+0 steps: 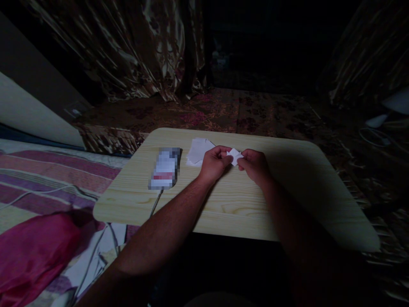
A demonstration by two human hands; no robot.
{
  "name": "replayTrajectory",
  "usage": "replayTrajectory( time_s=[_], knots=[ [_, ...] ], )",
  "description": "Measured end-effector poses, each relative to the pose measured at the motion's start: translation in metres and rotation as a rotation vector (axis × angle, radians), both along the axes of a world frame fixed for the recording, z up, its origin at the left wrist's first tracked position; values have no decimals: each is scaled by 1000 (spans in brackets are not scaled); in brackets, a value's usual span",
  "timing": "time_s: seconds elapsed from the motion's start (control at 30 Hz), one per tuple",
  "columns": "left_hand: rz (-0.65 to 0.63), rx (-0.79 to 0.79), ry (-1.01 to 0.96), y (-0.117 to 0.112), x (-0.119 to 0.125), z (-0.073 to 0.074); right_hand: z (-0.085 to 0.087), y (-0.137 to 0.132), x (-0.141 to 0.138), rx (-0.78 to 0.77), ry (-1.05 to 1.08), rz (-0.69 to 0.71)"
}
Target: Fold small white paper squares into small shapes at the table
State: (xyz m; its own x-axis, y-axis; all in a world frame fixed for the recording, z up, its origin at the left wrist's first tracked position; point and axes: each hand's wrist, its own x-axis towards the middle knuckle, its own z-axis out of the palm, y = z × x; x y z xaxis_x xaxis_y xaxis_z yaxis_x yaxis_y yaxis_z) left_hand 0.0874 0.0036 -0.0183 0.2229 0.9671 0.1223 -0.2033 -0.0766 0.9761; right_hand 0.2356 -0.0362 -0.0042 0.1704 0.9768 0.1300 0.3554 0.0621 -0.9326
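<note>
A small piece of folded white paper is held between my two hands, just above the wooden table. My left hand pinches its left side with thumb and fingers. On the opposite side, my right hand grips the paper's right edge, the thumb on top. A stack of white paper sheets lies on the table behind and to the left of my left hand. The exact folds in the small piece are too fine to make out.
A phone with a blurred screen lies on the left of the table, a cable running from its lower end. Left of the table are a striped bedspread and a pink cloth. Curtains hang behind; a white lamp is at right.
</note>
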Motion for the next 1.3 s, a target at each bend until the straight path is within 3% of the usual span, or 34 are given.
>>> replayTrajectory(
  time_s=[1.3],
  knots=[
    [-25, 11, 22, -1, 2, -2, -2, 1, 0, -12, 44, 23]
  ],
)
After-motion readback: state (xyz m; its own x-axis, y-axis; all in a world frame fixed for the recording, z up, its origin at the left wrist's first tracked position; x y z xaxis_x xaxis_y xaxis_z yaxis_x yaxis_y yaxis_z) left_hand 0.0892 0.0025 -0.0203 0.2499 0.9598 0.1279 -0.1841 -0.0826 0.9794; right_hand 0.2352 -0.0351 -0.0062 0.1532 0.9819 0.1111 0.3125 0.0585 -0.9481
